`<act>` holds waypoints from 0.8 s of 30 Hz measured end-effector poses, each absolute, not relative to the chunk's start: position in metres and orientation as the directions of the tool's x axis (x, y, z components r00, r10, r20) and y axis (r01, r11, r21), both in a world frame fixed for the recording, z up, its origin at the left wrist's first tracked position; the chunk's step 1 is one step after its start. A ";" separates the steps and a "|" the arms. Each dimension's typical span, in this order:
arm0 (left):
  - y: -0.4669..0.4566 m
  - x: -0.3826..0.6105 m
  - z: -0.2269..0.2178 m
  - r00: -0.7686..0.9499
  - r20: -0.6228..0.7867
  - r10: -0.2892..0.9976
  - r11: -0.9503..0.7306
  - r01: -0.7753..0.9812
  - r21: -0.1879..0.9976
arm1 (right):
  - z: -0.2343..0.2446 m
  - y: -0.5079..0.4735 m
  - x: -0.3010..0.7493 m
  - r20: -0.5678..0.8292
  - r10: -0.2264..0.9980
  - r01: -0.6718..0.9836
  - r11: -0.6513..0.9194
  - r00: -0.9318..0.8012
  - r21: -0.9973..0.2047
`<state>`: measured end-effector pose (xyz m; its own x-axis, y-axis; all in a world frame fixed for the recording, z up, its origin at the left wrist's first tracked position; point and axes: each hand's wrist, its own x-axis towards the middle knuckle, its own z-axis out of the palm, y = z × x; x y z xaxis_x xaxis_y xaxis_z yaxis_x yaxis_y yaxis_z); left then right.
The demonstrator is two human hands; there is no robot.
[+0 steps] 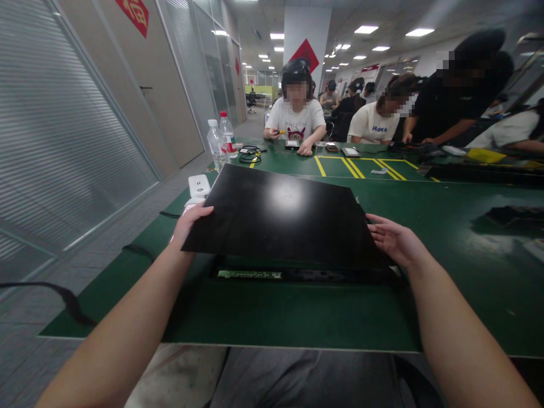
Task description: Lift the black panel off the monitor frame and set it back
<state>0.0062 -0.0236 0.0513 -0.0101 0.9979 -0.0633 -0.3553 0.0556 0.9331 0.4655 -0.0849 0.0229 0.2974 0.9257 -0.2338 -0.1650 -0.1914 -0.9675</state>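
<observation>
Black panel [276,226] tilted over worktop [297,320], left hand [189,222] pinching its 9 o'clock edge, right hand [395,241] loosely cradling 3 o'clock: support evenly, don't flex it, mind green board strip [249,275] at 6 o'clock.

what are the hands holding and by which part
A black panel: the left hand grips its left side edge, the right hand is against its right side edge.

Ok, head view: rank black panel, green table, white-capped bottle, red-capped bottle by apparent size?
1. Green table
2. Black panel
3. White-capped bottle and red-capped bottle: too alike to rank; they partly overlap.
</observation>
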 end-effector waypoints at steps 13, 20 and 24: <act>-0.002 -0.001 0.032 -0.002 0.078 0.997 -0.077 -0.220 0.972 | 0.020 -0.083 0.468 -0.128 0.860 0.039 -0.168 0.495 -0.985; -0.011 0.008 0.033 -0.021 0.101 0.995 -0.103 -0.193 0.976 | 0.018 -0.082 0.469 -0.077 0.826 0.069 -0.139 0.558 -0.988; -0.017 0.014 0.035 0.030 0.055 0.998 -0.048 -0.203 0.978 | 0.016 -0.081 0.470 -0.066 0.808 0.090 -0.146 0.586 -0.985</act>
